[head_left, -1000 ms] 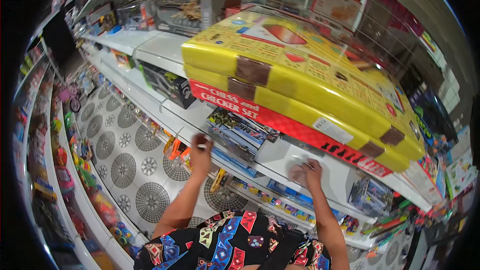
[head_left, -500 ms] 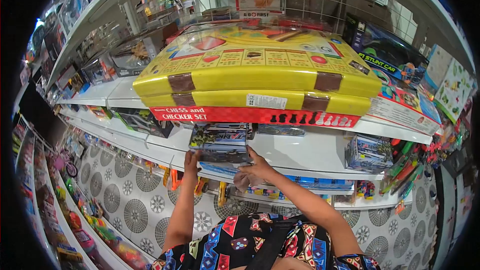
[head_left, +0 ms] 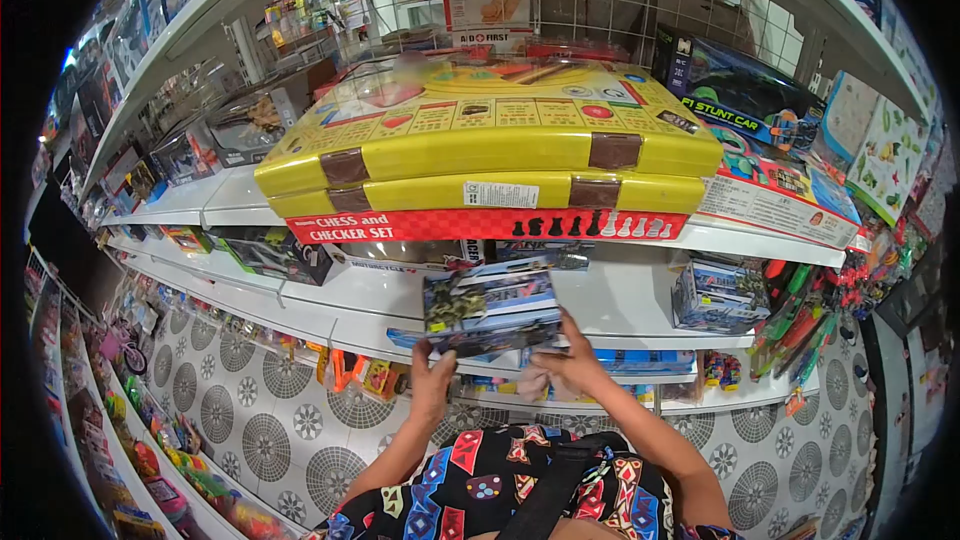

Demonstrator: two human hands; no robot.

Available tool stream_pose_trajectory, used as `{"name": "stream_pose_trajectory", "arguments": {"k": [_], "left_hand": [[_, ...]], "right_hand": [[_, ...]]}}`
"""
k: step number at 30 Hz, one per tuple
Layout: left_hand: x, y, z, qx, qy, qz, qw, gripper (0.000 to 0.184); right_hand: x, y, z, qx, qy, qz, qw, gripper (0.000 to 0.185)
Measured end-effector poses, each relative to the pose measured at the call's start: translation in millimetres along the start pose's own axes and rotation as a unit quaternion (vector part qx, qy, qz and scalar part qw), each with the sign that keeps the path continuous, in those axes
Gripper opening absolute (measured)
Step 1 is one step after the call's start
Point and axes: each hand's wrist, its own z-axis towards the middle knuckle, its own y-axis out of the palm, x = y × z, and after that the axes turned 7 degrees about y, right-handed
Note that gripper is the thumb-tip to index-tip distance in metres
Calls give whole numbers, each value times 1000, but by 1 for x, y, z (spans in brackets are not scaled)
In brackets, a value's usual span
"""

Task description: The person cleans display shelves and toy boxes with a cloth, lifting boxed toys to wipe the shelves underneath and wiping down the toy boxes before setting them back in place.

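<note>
A blue toy tank box [head_left: 490, 300] with a camouflage picture is held tilted between my two hands, in front of the lower shelf. My left hand [head_left: 431, 382] grips its lower left corner. At the box's right edge, my right hand [head_left: 578, 362] holds on with its fingers, and a crumpled greyish cloth [head_left: 534, 380] is bunched in the same hand. Behind the held box, another tank box [head_left: 548, 253] lies on the lower shelf, partly hidden. To its left stands a motorcycle toy box [head_left: 405, 254], also partly covered.
Overhead on the upper shelf [head_left: 770, 243], yellow cases [head_left: 480, 155] rest on a red chess and checker set [head_left: 440, 228] that juts toward me. A similar blue box [head_left: 715, 295] stands right on the lower shelf [head_left: 620, 305]. Hanging toys [head_left: 375, 377] line the shelf below.
The tank box has come up and to the right in my hands, tilting so its top shows more. The motorcycle box behind is now more visible. My view has shifted slightly.
</note>
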Motion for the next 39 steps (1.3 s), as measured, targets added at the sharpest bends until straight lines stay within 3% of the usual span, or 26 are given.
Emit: {"name": "stream_pose_trajectory", "arguments": {"k": [4,7,9,13,16,19,20,23,25,26,29,33,34,37,39], "left_hand": [[19,61,15,-80,0,9,997,79],[3,91,50,-163,27,-4,986,91],[8,116,69,-169,76,33,982,96],[1,147,114,-187,144,96,967,90],[-35,155,154,-162,175,68,969,86],[-46,149,182,-139,162,87,973,88],[-53,148,191,-135,161,113,971,90],[-79,142,214,-126,178,217,951,93],[-69,141,209,-135,200,279,929,95],[-65,140,206,-138,198,271,932,97],[-81,136,203,-121,182,211,953,101],[-96,137,179,-39,224,248,942,104],[-97,137,177,-41,220,243,944,105],[-102,135,186,-51,220,247,942,104],[-105,136,191,-49,204,250,945,101]], "right_hand": [[3,-48,-7,78,-77,-35,993,94],[-22,-71,-2,115,-54,62,990,88],[-49,-76,1,150,-53,95,983,85],[-46,-114,48,174,-133,9,976,74],[-80,-116,66,146,33,19,989,59],[-35,-145,132,174,-61,-76,980,50],[-16,-154,152,168,-32,-20,985,47],[27,-160,193,180,-66,-107,976,47],[32,-156,201,150,-67,-49,985,50],[35,-154,205,136,-68,-20,988,51],[10,-145,179,158,-72,-161,971,51],[8,-121,157,145,-89,-47,984,58],[2,-119,151,150,-32,-77,985,63],[-6,-109,142,205,-62,-153,965,61],[-17,-108,137,178,-11,-191,965,64]]}}
